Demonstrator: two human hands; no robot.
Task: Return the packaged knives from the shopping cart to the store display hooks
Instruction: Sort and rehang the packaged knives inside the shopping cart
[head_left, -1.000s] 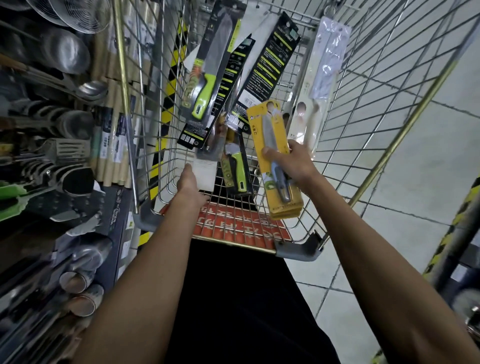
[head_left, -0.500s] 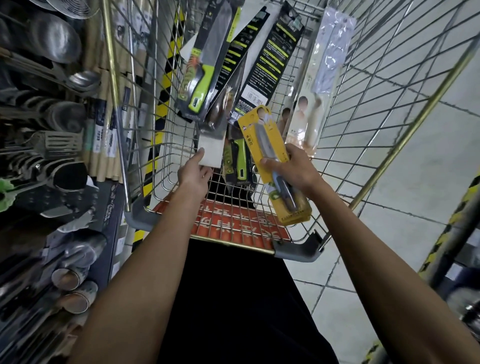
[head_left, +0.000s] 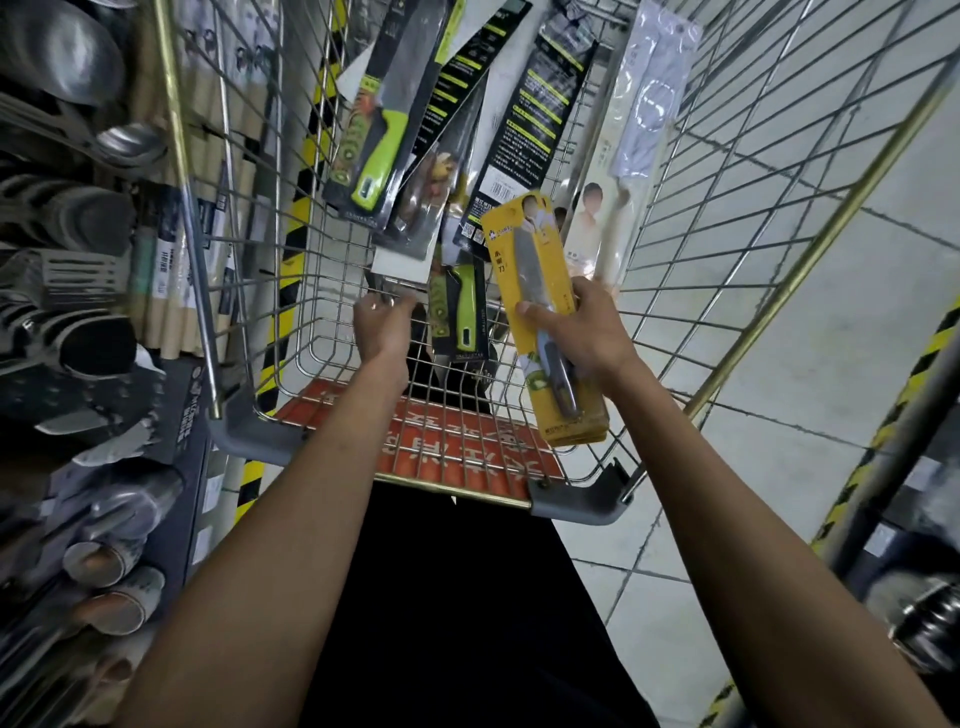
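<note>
Chinese-labelled yellow knife pack (head_left: 540, 291) in right hand (head_left: 582, 332)

Right hand (head_left: 582, 332) grips a stack of yellow knife packs (head_left: 545, 317) over the shopping cart (head_left: 727, 208). Left hand (head_left: 379, 325) pinches the white bottom edge of a dark knife pack (head_left: 421, 208). Green-handled knife packs (head_left: 374, 150) lean inside the cart.

Yellow knife pkgs (head_left: 540, 312), small stack, tilted, gripped above cart (head_left: 727, 218) at 3 o'clock side. Green-handled knife pkgs (head_left: 384, 119) lean inside toward 12; pale pkg (head_left: 628, 135) at 1.
</note>
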